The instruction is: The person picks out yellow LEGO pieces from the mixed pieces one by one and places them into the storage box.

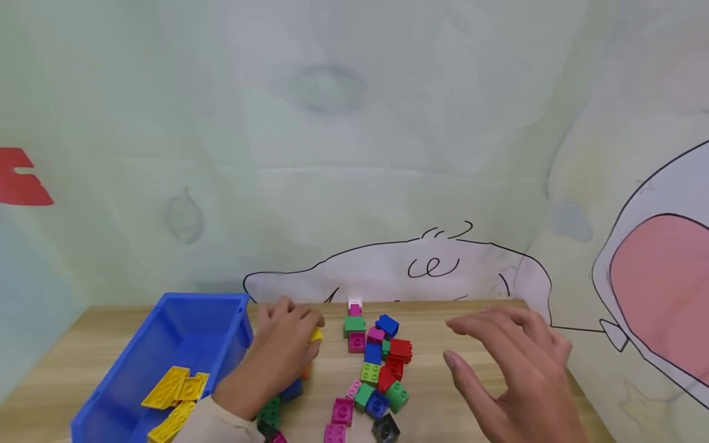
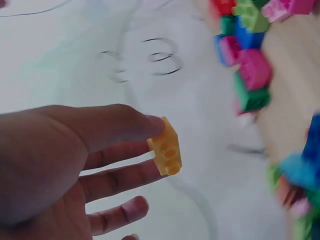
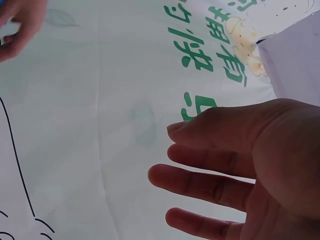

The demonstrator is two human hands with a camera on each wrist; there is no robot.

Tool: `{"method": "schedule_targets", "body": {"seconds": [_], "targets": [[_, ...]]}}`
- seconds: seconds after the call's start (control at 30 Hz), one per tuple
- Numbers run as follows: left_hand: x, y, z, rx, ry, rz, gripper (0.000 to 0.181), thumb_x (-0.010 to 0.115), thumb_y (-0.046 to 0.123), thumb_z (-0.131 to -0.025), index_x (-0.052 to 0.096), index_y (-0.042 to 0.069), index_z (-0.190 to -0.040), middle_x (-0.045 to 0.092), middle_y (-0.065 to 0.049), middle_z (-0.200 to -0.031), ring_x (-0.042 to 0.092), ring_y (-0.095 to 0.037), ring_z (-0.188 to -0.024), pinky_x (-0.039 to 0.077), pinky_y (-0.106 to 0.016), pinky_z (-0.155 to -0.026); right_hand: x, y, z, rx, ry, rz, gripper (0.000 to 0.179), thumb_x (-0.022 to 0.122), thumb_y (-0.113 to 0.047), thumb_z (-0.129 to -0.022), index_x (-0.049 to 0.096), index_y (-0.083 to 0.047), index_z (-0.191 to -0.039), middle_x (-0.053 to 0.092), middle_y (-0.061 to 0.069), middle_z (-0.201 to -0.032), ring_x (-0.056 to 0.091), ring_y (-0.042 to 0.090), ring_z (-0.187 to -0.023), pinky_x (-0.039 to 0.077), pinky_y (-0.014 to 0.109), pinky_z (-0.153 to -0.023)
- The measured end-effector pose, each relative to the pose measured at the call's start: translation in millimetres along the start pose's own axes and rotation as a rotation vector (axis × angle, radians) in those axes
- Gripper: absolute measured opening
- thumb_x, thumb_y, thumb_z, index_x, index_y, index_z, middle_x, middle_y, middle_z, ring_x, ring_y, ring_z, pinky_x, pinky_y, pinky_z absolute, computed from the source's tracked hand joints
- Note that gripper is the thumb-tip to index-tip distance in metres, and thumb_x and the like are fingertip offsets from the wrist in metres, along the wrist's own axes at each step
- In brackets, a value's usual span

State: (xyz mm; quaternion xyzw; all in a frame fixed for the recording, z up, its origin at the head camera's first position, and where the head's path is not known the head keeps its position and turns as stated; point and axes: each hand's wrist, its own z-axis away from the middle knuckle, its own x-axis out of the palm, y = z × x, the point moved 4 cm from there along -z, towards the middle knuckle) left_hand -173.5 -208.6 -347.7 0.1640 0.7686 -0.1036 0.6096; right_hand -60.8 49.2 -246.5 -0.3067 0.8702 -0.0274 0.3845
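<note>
My left hand (image 1: 285, 341) pinches a yellow toy brick (image 2: 167, 150) between thumb and fingers, beside the right wall of the blue bin (image 1: 235, 335). Round studs show on the brick in the left wrist view. In the head view most of it is hidden behind the fingers. My right hand (image 1: 515, 363) hovers over the right part of the table, fingers spread and gently bent, holding nothing. Between the hands lies a cluster of loose bricks, among them a red brick (image 1: 400, 350), a dark blue brick (image 1: 387, 326) and a green brick (image 1: 354, 326).
Several yellow bricks (image 1: 173, 424) lie inside the blue bin. Partly hidden under my left arm are a green brick (image 1: 269, 411) and a blue brick (image 1: 292, 391). A printed backdrop (image 1: 354, 154) rises behind the wooden table (image 1: 443, 406).
</note>
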Motion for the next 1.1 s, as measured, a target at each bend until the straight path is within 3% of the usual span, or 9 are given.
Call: {"method": "schedule_targets", "body": {"seconds": [0.2,0.33,0.47,0.57,0.67,0.83,0.9,0.97,1.1], "targets": [[-44.3,-11.3,36.8,-0.028,0.117,0.022,0.029,0.086,0.028,-0.080,0.073,0.023,-0.105,0.067,0.003,-0.108,0.048,-0.027,-0.106,0.036,-0.055,-0.082,4.9,15.9,-0.2,-0.043,-0.015,-0.014,0.054,0.044,-0.063,-0.099,0.072,-0.019,-0.113,0.068,-0.007,-0.106,0.048,0.019,-0.109,0.023,0.055,-0.086],[-56.0,-23.0,50.6,-0.035,0.167,0.040,0.033,0.087,0.027,-0.079,0.073,0.020,-0.108,0.068,0.002,-0.107,0.051,-0.029,-0.104,0.037,-0.057,-0.080,3.4,25.0,0.8,-0.035,-0.023,-0.025,0.052,0.048,-0.062,-0.098,0.071,-0.018,-0.114,0.068,-0.006,-0.107,0.048,0.021,-0.109,0.022,0.059,-0.088],[-51.9,-37.5,57.0,-0.079,0.167,0.048,0.033,0.086,0.027,-0.080,0.073,0.017,-0.109,0.069,-0.002,-0.107,0.052,-0.033,-0.103,0.038,-0.057,-0.076,1.7,32.0,3.7,-0.006,-0.056,-0.012,0.034,0.072,-0.045,-0.092,0.071,-0.019,-0.115,0.067,-0.005,-0.110,0.047,0.021,-0.110,0.021,0.060,-0.086],[-41.4,-47.1,58.7,-0.126,0.135,0.054,0.032,0.086,0.026,-0.080,0.073,0.017,-0.107,0.069,-0.004,-0.106,0.051,-0.036,-0.102,0.036,-0.056,-0.074,3.2,35.9,6.0,0.018,-0.104,0.014,0.039,0.085,-0.026,-0.082,0.070,-0.021,-0.118,0.066,-0.006,-0.113,0.045,0.020,-0.113,0.021,0.059,-0.090],[-25.9,-52.7,58.4,-0.149,0.092,0.072,0.028,0.086,0.025,-0.081,0.073,0.017,-0.105,0.069,-0.004,-0.104,0.050,-0.036,-0.101,0.035,-0.057,-0.074,5.6,39.9,7.2,0.030,-0.137,0.032,0.045,0.088,-0.019,-0.078,0.069,-0.021,-0.118,0.065,-0.008,-0.114,0.044,0.017,-0.115,0.025,0.053,-0.096],[-5.8,-54.7,57.5,-0.142,0.049,0.087,0.031,0.085,0.025,-0.080,0.072,0.018,-0.107,0.068,-0.005,-0.108,0.053,-0.035,-0.101,0.038,-0.057,-0.072,11.6,46.3,10.8,0.067,-0.179,0.041,0.044,0.088,-0.017,-0.079,0.069,-0.022,-0.118,0.062,-0.012,-0.116,0.043,0.010,-0.114,0.033,0.029,-0.095],[-5.7,-52.3,57.0,-0.136,0.052,0.086,0.036,0.084,0.027,-0.082,0.071,0.016,-0.113,0.066,-0.010,-0.115,0.054,-0.038,-0.106,0.041,-0.060,-0.074,14.7,48.3,12.3,0.094,-0.196,0.049,0.044,0.087,-0.018,-0.080,0.068,-0.023,-0.120,0.061,-0.013,-0.117,0.043,0.008,-0.114,0.036,0.024,-0.093],[-11.1,-46.8,54.5,-0.128,0.069,0.089,0.041,0.082,0.030,-0.084,0.070,0.014,-0.120,0.063,-0.014,-0.123,0.053,-0.042,-0.113,0.042,-0.065,-0.079,17.9,49.9,12.6,0.110,-0.201,0.043,0.045,0.086,-0.017,-0.081,0.067,-0.021,-0.122,0.061,-0.012,-0.118,0.045,0.009,-0.115,0.040,0.028,-0.093],[-33.9,-23.2,44.7,-0.092,0.138,0.152,0.045,0.074,0.035,-0.092,0.065,0.010,-0.128,0.057,-0.016,-0.133,0.048,-0.042,-0.124,0.039,-0.068,-0.092,27.3,54.5,10.3,0.138,-0.231,0.019,0.053,0.084,-0.016,-0.084,0.062,-0.018,-0.132,0.058,-0.005,-0.127,0.047,0.017,-0.121,0.048,0.046,-0.094]]}}
